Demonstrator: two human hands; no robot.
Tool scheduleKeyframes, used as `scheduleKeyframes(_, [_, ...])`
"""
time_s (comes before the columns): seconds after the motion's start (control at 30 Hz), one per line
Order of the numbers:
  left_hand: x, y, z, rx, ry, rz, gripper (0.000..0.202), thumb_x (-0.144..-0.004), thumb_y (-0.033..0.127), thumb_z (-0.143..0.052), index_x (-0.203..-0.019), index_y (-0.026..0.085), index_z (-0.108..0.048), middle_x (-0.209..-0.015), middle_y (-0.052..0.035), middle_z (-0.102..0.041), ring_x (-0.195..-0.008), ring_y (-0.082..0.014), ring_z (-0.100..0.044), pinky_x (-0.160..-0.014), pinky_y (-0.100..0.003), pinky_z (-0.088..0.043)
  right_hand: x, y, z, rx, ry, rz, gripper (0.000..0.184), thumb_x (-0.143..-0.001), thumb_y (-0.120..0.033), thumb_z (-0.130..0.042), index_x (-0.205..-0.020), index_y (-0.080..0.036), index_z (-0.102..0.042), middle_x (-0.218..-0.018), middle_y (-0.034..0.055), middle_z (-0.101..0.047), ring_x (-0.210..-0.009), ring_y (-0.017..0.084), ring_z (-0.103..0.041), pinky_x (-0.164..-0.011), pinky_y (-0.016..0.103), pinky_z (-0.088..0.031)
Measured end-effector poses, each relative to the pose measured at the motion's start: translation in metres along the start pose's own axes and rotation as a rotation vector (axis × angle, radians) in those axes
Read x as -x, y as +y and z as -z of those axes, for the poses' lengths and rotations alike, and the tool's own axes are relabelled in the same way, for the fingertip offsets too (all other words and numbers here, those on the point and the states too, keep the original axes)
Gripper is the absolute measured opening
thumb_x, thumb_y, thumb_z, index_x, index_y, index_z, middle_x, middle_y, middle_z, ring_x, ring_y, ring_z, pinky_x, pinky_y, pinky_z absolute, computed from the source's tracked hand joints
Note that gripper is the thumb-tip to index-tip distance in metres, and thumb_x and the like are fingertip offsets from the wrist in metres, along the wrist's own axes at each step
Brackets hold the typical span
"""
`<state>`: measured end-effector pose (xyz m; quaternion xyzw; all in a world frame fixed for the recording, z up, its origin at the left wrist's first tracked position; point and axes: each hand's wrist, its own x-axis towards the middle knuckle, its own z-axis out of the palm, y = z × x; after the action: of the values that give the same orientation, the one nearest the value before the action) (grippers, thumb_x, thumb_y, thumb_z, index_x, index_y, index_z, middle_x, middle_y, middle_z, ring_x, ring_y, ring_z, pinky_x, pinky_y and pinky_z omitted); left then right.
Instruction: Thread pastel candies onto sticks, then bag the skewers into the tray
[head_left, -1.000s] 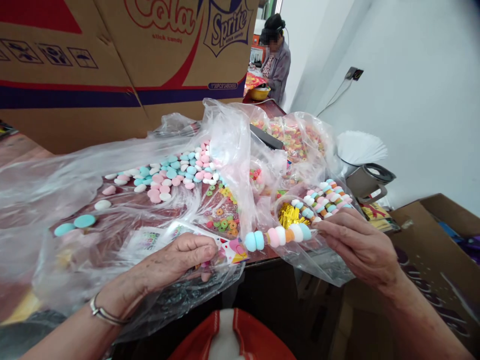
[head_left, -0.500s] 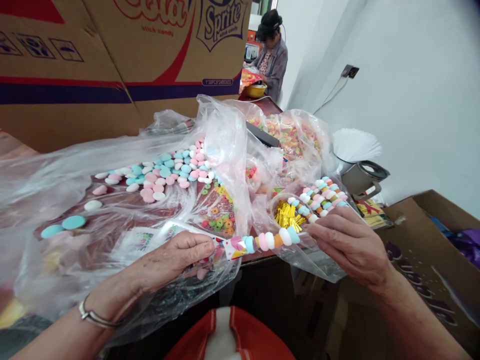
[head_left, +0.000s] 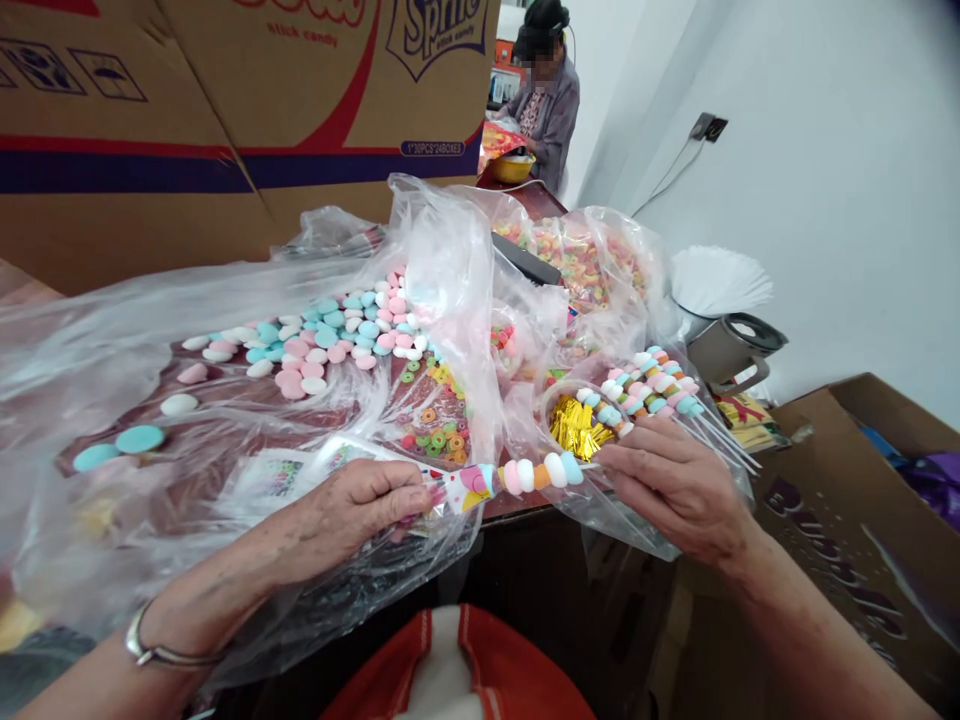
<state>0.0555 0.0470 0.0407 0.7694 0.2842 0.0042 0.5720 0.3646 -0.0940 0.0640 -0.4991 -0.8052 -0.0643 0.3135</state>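
My left hand (head_left: 375, 495) pinches a clear printed wrapper (head_left: 469, 488) with colourful dots between thumb and fingers. Into the wrapper's opening runs one end of a candy skewer (head_left: 541, 474), threaded with pink, white, orange and blue pieces. My right hand (head_left: 675, 480) is closed around the thin stick at the skewer's other end; most of that stick is hidden by the fingers. Just beyond my right hand lie several finished candy skewers (head_left: 652, 380), their white sticks pointing right. Gold twist ties (head_left: 577, 428) sit in a round container beside them.
Loose pastel candies (head_left: 322, 335) and small ring candies (head_left: 439, 435) lie on plastic sheeting. Behind is a bag of ring candies (head_left: 592, 260). A large carton (head_left: 315, 170) stands back left, a grey mug (head_left: 731, 350) right, an open box (head_left: 832, 500) lower right. Another person (head_left: 547, 100) works behind.
The candy skewer has slid a little left, so its first blue piece now lies inside the wrapper. My right hand has moved left with it. The whole view has shifted slightly.
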Motion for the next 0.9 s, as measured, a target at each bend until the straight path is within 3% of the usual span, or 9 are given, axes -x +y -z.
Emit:
scheduleKeyframes(0.2, [-0.004, -0.006, -0.001, -0.054, -0.052, -0.038, 0.043, -0.098, 0.048, -0.044, -0.067, 0.018, -0.049, -0.065, 0.0038, -0.044, -0.062, -0.0118, -0.038, -0.058, -0.024, -0.031, -0.005, -0.001, -0.009, -0.019, -0.043, 0.001, 0.017, -0.092, -0.011, -0.054, -0.091, -0.017, -0.069, -0.068, 0.0026, -0.064, -0.065, 0.016, -0.054, -0.065, 0.030, -0.046])
scheduleKeyframes(0.4, [-0.004, -0.011, 0.003, -0.095, 0.045, -0.016, 0.042, -0.095, 0.049, -0.049, -0.065, 0.019, -0.050, -0.063, 0.0035, -0.044, -0.061, -0.0122, -0.038, -0.056, -0.025, -0.031, -0.007, -0.001, -0.011, -0.092, -0.050, -0.045, 0.016, -0.091, -0.010, -0.054, -0.091, -0.018, -0.068, -0.069, 0.0023, -0.063, -0.066, 0.015, -0.054, -0.065, 0.029, -0.044])
scheduleKeyframes(0.57, [-0.002, -0.011, 0.000, -0.114, -0.020, -0.072, 0.036, -0.097, 0.045, -0.049, -0.072, 0.019, -0.051, -0.068, 0.0048, -0.047, -0.063, -0.0113, -0.039, -0.058, -0.023, -0.031, -0.007, -0.004, -0.025, -0.130, -0.060, -0.054, 0.017, -0.094, -0.014, -0.051, -0.090, -0.017, -0.067, -0.069, 0.0019, -0.061, -0.065, 0.014, -0.055, -0.063, 0.027, -0.043])
scheduleKeyframes(0.7, [0.004, -0.009, 0.006, -0.133, 0.003, -0.015, 0.032, -0.096, 0.046, -0.050, -0.080, 0.019, -0.057, -0.073, 0.0038, -0.051, -0.068, -0.0127, -0.043, -0.060, -0.022, -0.034, -0.006, -0.004, -0.024, -0.081, -0.076, -0.145, 0.019, -0.095, -0.016, -0.050, -0.089, -0.018, -0.068, -0.069, 0.0021, -0.060, -0.067, 0.014, -0.056, -0.064, 0.026, -0.044])
scheduleKeyframes(0.9, [0.007, 0.006, 0.001, -0.138, -0.104, 0.065, 0.032, -0.096, 0.050, -0.048, -0.098, 0.023, -0.064, -0.080, 0.0031, -0.054, -0.075, -0.0153, -0.048, -0.065, -0.023, -0.037, -0.012, -0.011, -0.025, -0.133, -0.128, -0.060, 0.020, -0.094, -0.015, -0.049, -0.087, -0.018, -0.068, -0.066, 0.0010, -0.060, -0.065, 0.014, -0.054, -0.063, 0.027, -0.042])
